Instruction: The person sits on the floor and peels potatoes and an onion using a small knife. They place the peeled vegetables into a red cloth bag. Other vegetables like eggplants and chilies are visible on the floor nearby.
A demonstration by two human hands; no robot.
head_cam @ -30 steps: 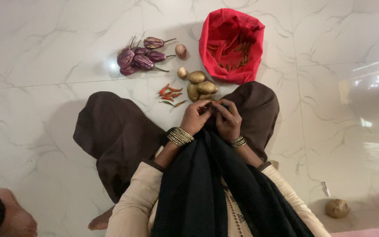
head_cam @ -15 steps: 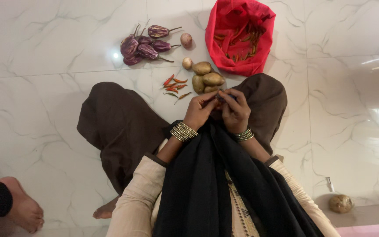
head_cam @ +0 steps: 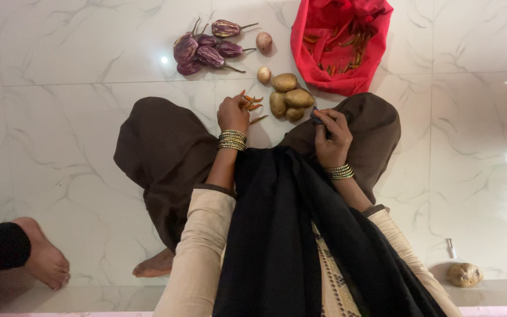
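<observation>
Hands split: left on the chillies, right holding a small dark bit

Chillies [head_cam: 252, 103] are the thing under your left hand [head_cam: 233, 113] – a small loose pile of red and orange ones on the white marble floor [head_cam: 60, 117], right in front of your crossed legs and just left of the potatoes [head_cam: 289, 100]. Your left fingers are curled down onto the pile, tips touching it; can't tell if they've actually pinched one, since the hand hides most of it. What shows is thin, short and pointed, w/ one stray chilli lying a bit apart toward you.

Your right hand [head_cam: 331, 138] sits over your right knee, fingers closed around something small and dark; too small to say what it is.

Layout looks sorted by kind, prob. so each stays within easy reach: striped purple eggplants [head_cam: 203, 50] further out on the left, potatoes in the middle w/ two small round ones beside them, and an open red bag [head_cam: 338, 50] w/ more chillies inside on the right.

Another person's bare foot [head_cam: 45, 258] rests at the lower left. One lone potato [head_cam: 463, 273] lies well apart, lower right.
</observation>
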